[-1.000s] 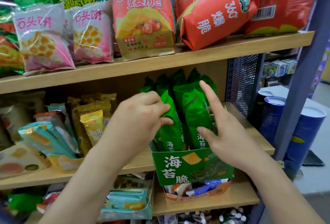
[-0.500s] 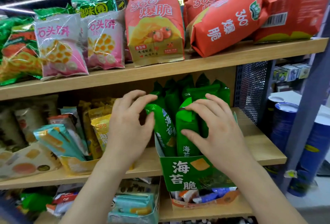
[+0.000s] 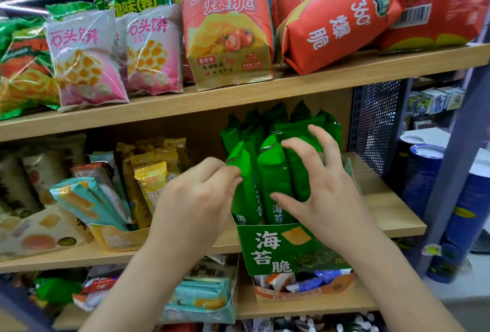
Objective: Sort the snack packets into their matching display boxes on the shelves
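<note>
The green packets stand upright and tightly packed in their green display box, which sits at the front edge of the middle shelf. They look light, puffy and glossy, so probably slippery and easy to crush. The safest hold is likely a gentle squeeze across the flat sides or a pinch on the crimped top seam, not on the air-filled belly.

The right hand comes in from 4 o'clock, fingers spread wide and curved over the packet tops, thumb on a front face. The left hand, at 8 o'clock, has bent fingers meeting the leftmost packet's upper edge. Its thumb is hidden, so I cannot tell whether it pinches or pushes.

Yellow packets stand at 9 o'clock, red bags at 12 o'clock on the shelf above.
</note>
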